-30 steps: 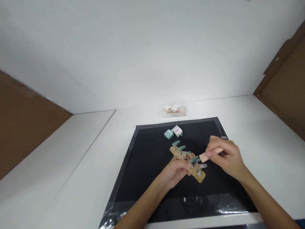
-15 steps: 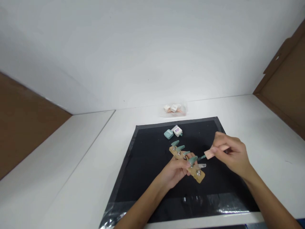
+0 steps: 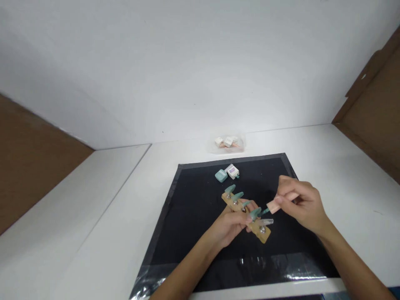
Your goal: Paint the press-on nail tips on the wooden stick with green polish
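My left hand (image 3: 233, 227) is closed around a tan nail display stand (image 3: 262, 235), tilted down to the right above the black mat. Several false nails stand on its metal knobs: green ones such as the far nail (image 3: 230, 189), and one clear nail (image 3: 266, 222) at the near end. Between the fingers of my right hand (image 3: 298, 202) is a nail polish brush (image 3: 274, 207) with a pale pink handle. Its green-coated tip is right beside the green nail (image 3: 255, 213) nearest the clear one; whether they touch I cannot tell.
On the black mat (image 3: 187, 208) lie a green square bottle or cap (image 3: 221, 176) and a white bottle (image 3: 233, 171) with green at its neck. Behind the mat, a clear tray (image 3: 212, 148) holds white bottles with pink caps. Brown panels (image 3: 375, 104) flank the white table.
The near end of the nail stand has shifted slightly right and down. My right hand has moved a little left and down, bringing the brush tip closer to the green nail.
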`<state>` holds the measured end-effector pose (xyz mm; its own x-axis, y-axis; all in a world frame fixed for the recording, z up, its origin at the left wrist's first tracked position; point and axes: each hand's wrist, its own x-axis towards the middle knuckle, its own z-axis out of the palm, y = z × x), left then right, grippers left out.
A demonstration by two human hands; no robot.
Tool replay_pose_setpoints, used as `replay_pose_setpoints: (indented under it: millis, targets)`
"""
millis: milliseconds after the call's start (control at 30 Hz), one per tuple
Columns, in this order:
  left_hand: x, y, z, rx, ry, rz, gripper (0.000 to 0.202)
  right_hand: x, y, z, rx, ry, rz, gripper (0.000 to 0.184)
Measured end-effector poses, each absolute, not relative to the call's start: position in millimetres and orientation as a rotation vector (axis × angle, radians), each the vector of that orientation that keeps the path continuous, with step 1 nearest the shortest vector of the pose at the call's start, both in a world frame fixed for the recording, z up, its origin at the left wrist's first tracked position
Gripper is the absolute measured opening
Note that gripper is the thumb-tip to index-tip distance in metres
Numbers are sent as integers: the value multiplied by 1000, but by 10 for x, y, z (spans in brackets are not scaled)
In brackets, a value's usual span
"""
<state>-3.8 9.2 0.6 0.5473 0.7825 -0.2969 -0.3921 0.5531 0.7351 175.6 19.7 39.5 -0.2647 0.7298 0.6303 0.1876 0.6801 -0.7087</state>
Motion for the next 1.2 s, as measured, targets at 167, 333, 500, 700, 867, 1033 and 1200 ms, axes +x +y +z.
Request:
replay_pose_setpoints:
  millis: [167, 333, 500, 700, 867, 1033, 1200]
  targets:
    - [-38, 99, 6, 726, 653, 778, 10, 1773, 222, 369, -850, -1866, 564, 22]
    - [-54, 90, 49, 814, 701, 776, 13, 1786, 208, 402, -837, -1812, 631, 24]
    - [-35, 81, 55, 842, 732, 767, 21, 1780, 221, 421, -793, -1937, 564, 23]
    - [-65, 78, 36, 849, 726, 774, 23, 1801, 224, 417, -826, -1840, 494, 24]
    - [-59, 74, 43, 851, 725, 767, 25, 1784, 227, 429, -735, -1952, 557, 23]
    - [-65, 68, 39, 874, 735, 783, 29, 1790, 235, 415, -834, -1897, 448, 25]
    - [-59, 74, 45, 913, 727, 777, 31, 1776, 227, 427, -728, -1950, 568, 23]
